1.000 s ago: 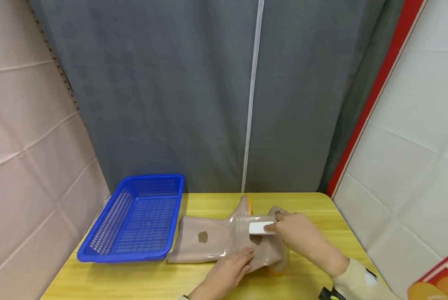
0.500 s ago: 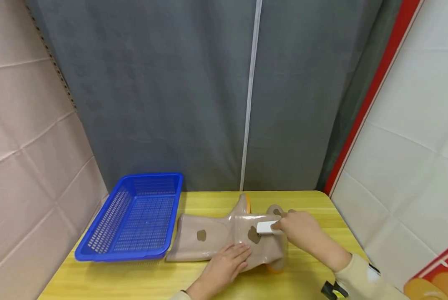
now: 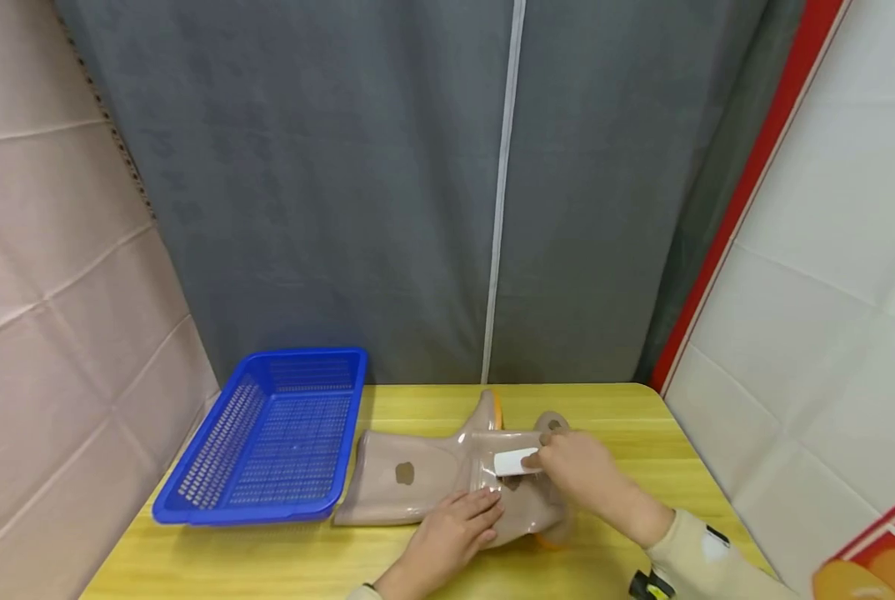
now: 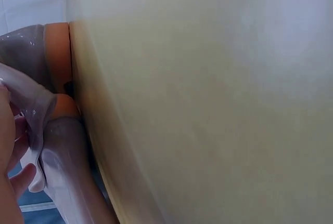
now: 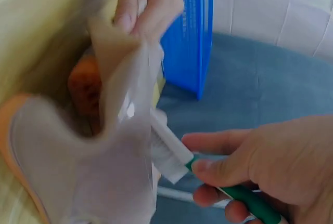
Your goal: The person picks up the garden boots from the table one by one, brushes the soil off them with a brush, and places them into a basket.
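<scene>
Two glossy taupe rain boots with orange soles lie on their sides. The nearer boot [image 3: 522,512] partly overlaps the farther boot [image 3: 436,467], and both bear brown patches. My left hand [image 3: 455,529] rests on the nearer boot's shaft, its fingers extended over the surface; the left wrist view shows only part of it at the left edge. My right hand [image 3: 578,467] grips the green handle of a white-headed scrubbing brush [image 5: 174,143], index finger stretched along the head. The brush head lies on the nearer boot's shaft, over part of a brown patch.
A blue perforated plastic basket [image 3: 335,450] stands left of the boots on the yellow wood-grain table [image 3: 267,558]. A grey curtain [image 3: 342,183] hangs behind the table, with pale cloth walls on both sides.
The brush slid right along the boot's shaft, uncovering a brown patch, then came back left and partly covers it again. My left hand shifted slightly left on the shaft, its fingers flattening.
</scene>
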A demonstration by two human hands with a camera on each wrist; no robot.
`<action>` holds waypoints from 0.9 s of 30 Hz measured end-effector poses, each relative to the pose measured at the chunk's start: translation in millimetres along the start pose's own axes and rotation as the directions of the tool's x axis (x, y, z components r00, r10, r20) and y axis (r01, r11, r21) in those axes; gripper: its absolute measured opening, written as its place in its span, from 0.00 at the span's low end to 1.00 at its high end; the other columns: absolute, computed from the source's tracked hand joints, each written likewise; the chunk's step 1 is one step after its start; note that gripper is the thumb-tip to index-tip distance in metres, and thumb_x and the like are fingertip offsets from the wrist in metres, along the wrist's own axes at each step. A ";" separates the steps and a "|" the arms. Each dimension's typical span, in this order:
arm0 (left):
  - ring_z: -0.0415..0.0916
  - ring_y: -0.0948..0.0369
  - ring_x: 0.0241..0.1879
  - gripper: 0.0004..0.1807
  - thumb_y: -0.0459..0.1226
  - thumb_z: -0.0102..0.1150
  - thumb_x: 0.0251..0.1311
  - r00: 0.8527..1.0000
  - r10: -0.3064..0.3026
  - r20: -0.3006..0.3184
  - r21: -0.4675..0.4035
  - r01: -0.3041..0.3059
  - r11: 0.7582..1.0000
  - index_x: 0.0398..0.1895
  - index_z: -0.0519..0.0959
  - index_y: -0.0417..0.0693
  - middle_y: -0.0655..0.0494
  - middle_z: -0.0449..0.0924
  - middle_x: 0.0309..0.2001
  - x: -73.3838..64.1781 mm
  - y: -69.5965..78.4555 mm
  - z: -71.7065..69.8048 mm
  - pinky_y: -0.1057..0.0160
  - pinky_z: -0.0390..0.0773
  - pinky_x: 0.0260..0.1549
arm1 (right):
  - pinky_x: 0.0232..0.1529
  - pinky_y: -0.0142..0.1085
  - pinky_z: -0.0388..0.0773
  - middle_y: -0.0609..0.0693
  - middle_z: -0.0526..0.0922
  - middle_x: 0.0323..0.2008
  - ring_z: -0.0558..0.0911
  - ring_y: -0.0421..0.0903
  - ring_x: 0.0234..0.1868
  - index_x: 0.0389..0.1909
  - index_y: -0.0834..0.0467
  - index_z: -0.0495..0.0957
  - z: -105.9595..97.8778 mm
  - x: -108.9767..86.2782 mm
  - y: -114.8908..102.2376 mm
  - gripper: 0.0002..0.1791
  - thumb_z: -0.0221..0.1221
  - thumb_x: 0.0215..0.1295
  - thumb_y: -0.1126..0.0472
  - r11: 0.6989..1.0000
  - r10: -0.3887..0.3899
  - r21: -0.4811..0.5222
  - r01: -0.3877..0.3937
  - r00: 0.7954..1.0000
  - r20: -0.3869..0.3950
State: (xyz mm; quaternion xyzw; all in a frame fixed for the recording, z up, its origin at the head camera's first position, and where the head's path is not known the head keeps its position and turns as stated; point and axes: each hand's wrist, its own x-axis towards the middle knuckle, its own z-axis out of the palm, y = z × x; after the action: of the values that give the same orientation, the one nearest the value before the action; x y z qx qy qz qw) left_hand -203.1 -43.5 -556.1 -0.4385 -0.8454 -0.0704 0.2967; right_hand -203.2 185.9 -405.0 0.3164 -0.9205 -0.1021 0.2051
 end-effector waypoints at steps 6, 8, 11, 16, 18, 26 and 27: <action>0.74 0.63 0.61 0.20 0.50 0.48 0.67 1.000 -0.007 -0.012 -0.012 0.007 1.000 0.57 0.77 0.57 0.61 0.77 0.60 1.8 2.5 0.3 0.59 0.77 0.56 | 0.14 0.34 0.70 0.44 0.78 0.20 0.71 0.40 0.17 0.30 0.37 0.86 2.4 1.8 12.6 0.13 0.68 0.46 0.61 0.999 0.049 -0.003 -0.049 0.999 -0.010; 0.74 0.63 0.61 0.20 0.50 0.48 0.67 1.000 -0.006 -0.011 -0.018 0.006 1.000 0.57 0.77 0.56 0.61 0.77 0.60 3.5 3.1 -0.2 0.59 0.76 0.57 | 0.15 0.33 0.71 0.44 0.79 0.20 0.73 0.40 0.18 0.31 0.38 0.86 1.4 1.2 16.5 0.14 0.69 0.46 0.61 0.999 0.039 0.001 -0.039 0.999 -0.009; 0.74 0.63 0.61 0.20 0.50 0.47 0.67 1.000 -0.008 -0.002 -0.023 0.008 1.000 0.58 0.76 0.57 0.61 0.76 0.61 6.2 3.9 -1.3 0.59 0.76 0.57 | 0.19 0.34 0.75 0.43 0.83 0.25 0.77 0.42 0.22 0.33 0.39 0.86 -3.0 -0.1 22.5 0.16 0.69 0.45 0.63 1.000 0.017 -0.006 -0.017 0.999 -0.030; 0.74 0.63 0.61 0.20 0.51 0.47 0.67 1.000 -0.014 0.023 -0.034 0.015 0.999 0.58 0.76 0.58 0.61 0.77 0.60 4.9 4.6 -4.3 0.59 0.77 0.57 | 0.27 0.35 0.78 0.41 0.85 0.35 0.81 0.42 0.30 0.39 0.37 0.85 -11.9 -1.4 26.3 0.23 0.69 0.45 0.67 0.999 -0.041 0.013 0.042 0.998 -0.052; 0.74 0.62 0.61 0.21 0.51 0.46 0.67 0.999 -0.023 0.036 -0.039 0.025 0.999 0.58 0.76 0.58 0.61 0.77 0.60 3.1 4.0 -6.2 0.59 0.77 0.57 | 0.24 0.33 0.77 0.40 0.83 0.32 0.79 0.39 0.27 0.40 0.35 0.84 -10.8 -1.2 22.1 0.22 0.67 0.47 0.64 0.996 -0.081 0.026 0.081 0.997 -0.021; 0.74 0.63 0.60 0.20 0.51 0.49 0.66 0.999 -0.033 0.012 -0.037 0.034 0.999 0.56 0.78 0.57 0.61 0.78 0.59 2.1 5.4 -6.2 0.60 0.77 0.56 | 0.17 0.30 0.71 0.41 0.78 0.22 0.69 0.36 0.18 0.37 0.34 0.85 2.3 -0.8 14.7 0.16 0.65 0.51 0.60 0.994 -0.095 0.053 0.092 0.994 0.057; 0.75 0.63 0.60 0.20 0.51 0.49 0.65 0.999 -0.035 0.011 -0.039 0.035 0.999 0.55 0.78 0.57 0.61 0.77 0.59 3.0 6.5 -5.9 0.60 0.78 0.56 | 0.17 0.30 0.70 0.42 0.79 0.22 0.68 0.36 0.17 0.36 0.34 0.85 4.0 -1.1 17.5 0.17 0.66 0.50 0.61 0.996 -0.077 0.051 0.074 0.996 0.048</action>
State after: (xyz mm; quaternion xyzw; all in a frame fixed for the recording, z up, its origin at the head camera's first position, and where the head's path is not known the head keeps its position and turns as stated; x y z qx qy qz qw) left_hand -196.8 -39.7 -550.6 -0.4299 -0.8529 -0.0900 0.2823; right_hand -213.6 200.5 -403.3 0.3533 -0.9150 -0.0947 0.1702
